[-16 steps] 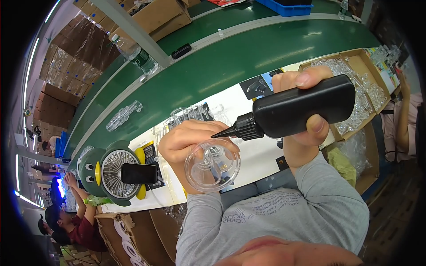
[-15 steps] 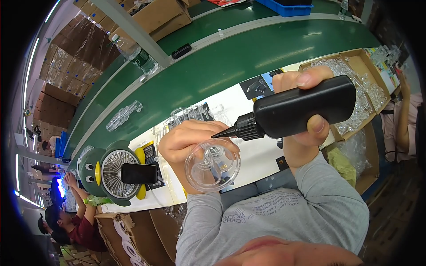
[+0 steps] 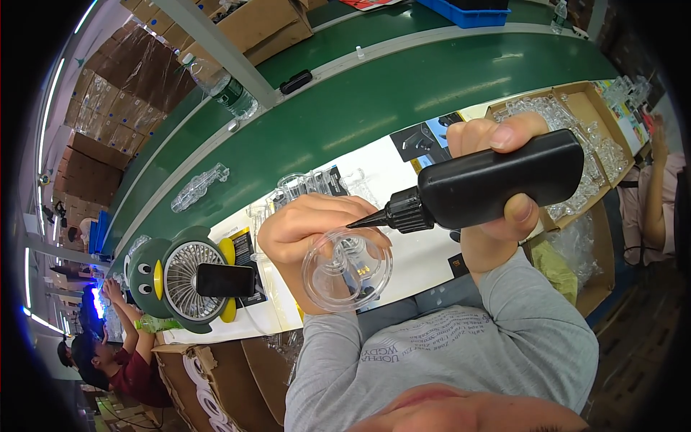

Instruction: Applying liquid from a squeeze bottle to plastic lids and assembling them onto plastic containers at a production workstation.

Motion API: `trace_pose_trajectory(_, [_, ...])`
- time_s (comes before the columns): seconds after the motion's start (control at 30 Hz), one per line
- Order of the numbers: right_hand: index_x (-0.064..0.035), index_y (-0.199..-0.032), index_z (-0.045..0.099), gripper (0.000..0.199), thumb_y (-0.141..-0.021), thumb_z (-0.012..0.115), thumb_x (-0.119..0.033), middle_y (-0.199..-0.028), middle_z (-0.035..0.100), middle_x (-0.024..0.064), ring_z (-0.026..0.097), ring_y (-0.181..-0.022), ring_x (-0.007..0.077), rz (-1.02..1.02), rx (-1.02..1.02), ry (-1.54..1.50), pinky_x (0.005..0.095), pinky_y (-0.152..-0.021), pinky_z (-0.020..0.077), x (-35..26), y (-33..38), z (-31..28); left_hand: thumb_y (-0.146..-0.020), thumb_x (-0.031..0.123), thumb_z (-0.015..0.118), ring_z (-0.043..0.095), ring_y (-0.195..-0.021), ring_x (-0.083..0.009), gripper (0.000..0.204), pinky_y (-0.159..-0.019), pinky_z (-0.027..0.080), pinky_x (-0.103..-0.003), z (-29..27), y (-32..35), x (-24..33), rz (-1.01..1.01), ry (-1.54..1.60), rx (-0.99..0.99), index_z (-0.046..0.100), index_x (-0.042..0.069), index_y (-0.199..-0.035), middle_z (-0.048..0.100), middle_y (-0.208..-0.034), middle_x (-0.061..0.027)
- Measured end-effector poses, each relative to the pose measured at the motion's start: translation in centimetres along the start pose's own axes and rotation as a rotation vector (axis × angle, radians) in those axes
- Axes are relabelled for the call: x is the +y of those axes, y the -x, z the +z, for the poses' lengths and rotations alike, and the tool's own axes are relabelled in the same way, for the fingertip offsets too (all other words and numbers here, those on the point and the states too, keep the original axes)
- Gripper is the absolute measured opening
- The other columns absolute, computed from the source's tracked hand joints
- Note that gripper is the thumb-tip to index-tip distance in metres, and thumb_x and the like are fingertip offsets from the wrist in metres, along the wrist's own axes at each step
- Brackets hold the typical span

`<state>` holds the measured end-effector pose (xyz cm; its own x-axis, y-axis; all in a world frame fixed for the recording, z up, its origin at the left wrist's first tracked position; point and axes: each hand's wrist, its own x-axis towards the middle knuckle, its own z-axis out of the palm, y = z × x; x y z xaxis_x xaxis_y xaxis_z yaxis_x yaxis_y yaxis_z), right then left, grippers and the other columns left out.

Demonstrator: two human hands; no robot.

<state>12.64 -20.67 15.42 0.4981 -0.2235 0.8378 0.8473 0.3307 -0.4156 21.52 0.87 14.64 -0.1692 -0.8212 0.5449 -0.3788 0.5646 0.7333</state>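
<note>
Both hands are busy over the white worktop [image 3: 403, 162]: one cups a clear part, the other aims a squeeze bottle at it.

Curled fingers of the left hand [image 3: 306, 234] grip a round clear plastic piece [image 3: 347, 268] from above, held near the chest. Wrapped tight round a black squeeze bottle [image 3: 497, 183], the right hand [image 3: 497, 209] keeps it lying sideways, its pointed nozzle touching the top of the clear piece. Behind runs a green conveyor belt [image 3: 374, 93]; a penguin-shaped desk fan [image 3: 183, 277] stands to the left, and a cardboard box of clear parts [image 3: 576, 126] sits to the right.
</note>
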Motion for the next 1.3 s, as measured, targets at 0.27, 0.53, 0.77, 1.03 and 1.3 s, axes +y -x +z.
trace_pose_trajectory(0.27, [0.0007, -0.096, 0.056, 0.054, -0.063, 0.073, -0.039, -0.092, 0.056, 0.0110, 0.058, -0.083, 0.0169, 0.009, 0.000, 0.003, 0.0260, -0.071, 0.0508, -0.3, 0.0, 0.0, -0.091, 0.022, 0.035, 0.055, -0.084, -0.0416, 0.043, -0.083, 0.040, -0.046, -0.1, -0.9, 0.4, -0.051, 0.040, -0.047, 0.051, -0.018, -0.097, 0.056, -0.094, -0.0303])
trace_pose_trajectory(0.53, [0.0008, -0.096, 0.055, 0.053, -0.064, 0.072, -0.037, -0.092, 0.055, 0.0105, 0.057, -0.082, 0.0163, -0.003, -0.024, 0.007, 0.0252, -0.070, 0.0501, 0.0, 0.2, 0.0, -0.091, 0.020, 0.035, 0.055, -0.085, -0.0413, 0.041, -0.082, 0.040, -0.046, 0.0, -1.1, 0.3, -0.073, 0.061, -0.036, 0.052, -0.017, -0.096, 0.056, -0.094, -0.0300])
trace_pose_trajectory(0.77, [0.0009, -0.097, 0.054, 0.051, -0.065, 0.071, -0.035, -0.093, 0.055, 0.0105, 0.057, -0.082, 0.0160, 0.021, -0.034, -0.037, 0.0250, -0.072, 0.0493, -0.2, 0.2, 0.1, -0.090, 0.018, 0.037, 0.054, -0.086, -0.0426, 0.038, -0.083, 0.040, -0.046, 0.0, -1.0, 0.2, -0.072, 0.046, -0.044, 0.051, -0.018, -0.094, 0.055, -0.094, -0.0307])
trace_pose_trajectory(1.03, [0.0008, -0.097, 0.054, 0.050, -0.065, 0.070, -0.035, -0.093, 0.055, 0.0101, 0.056, -0.084, 0.0158, 0.010, -0.057, -0.025, 0.0253, -0.074, 0.0488, 0.1, 0.5, 0.1, -0.091, 0.020, 0.037, 0.053, -0.086, -0.0433, 0.040, -0.080, 0.042, -0.044, 0.1, -1.0, 0.4, -0.125, 0.016, -0.044, 0.050, -0.018, -0.094, 0.054, -0.092, -0.0311])
trace_pose_trajectory(1.3, [0.0009, -0.097, 0.054, 0.050, -0.066, 0.070, -0.034, -0.094, 0.055, 0.0106, 0.056, -0.086, 0.0169, -0.013, -0.088, -0.018, 0.0261, -0.075, 0.0489, 0.1, 0.4, 0.2, -0.090, 0.016, 0.037, 0.054, -0.087, -0.0413, 0.035, -0.078, 0.043, -0.042, 2.4, 0.1, -0.9, -0.014, -0.023, 0.217, 0.050, -0.016, -0.096, 0.055, -0.093, -0.0288])
